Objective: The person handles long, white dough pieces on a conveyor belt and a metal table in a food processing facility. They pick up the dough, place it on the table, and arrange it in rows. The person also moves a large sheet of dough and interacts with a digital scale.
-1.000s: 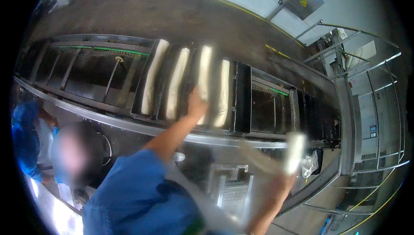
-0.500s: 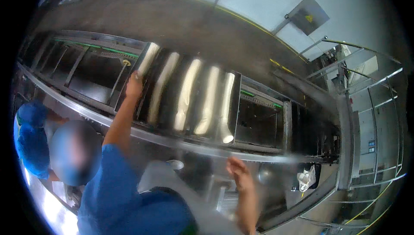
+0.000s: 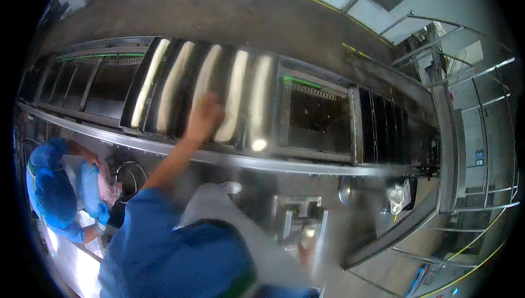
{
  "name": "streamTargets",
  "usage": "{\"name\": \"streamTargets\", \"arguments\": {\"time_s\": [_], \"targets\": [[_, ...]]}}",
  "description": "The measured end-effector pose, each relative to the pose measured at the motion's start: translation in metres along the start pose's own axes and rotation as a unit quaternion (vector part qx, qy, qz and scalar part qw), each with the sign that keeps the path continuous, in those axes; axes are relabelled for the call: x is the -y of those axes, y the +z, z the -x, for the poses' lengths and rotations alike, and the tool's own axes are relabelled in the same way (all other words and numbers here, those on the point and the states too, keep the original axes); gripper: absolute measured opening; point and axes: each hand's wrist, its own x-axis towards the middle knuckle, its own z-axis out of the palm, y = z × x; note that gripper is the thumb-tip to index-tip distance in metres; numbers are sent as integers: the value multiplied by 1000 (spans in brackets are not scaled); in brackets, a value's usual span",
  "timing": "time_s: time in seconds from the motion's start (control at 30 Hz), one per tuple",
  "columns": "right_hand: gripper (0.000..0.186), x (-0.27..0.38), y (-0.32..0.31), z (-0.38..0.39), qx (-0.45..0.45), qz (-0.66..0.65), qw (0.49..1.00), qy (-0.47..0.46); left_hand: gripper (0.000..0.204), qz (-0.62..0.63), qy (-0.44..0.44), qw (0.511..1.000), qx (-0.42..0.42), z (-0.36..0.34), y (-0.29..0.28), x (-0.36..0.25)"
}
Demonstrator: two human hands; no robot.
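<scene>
Dough rolls (image 3: 236, 87), five laid, line the upper-centre black tray (image 3: 244, 109); I can't tell if left hand (image 3: 206, 115) or right hand (image 3: 307, 254) grips.

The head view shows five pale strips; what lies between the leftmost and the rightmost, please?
Between the leftmost strip and the rightmost strip, the head view shows three more strips, the left hand at the middle one.
</scene>
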Motion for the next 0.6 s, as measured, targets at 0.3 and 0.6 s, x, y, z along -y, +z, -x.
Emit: {"name": "streamTargets", "arguments": {"time_s": [0.3,0.6], "targets": [[58,69,27,-31,-246,169,942,-152,94,30,-143,988,58,11,91,97],[42,165,-81,23,-255,-112,960,40,74,-237,151,924,260,-14,42,19]]}}
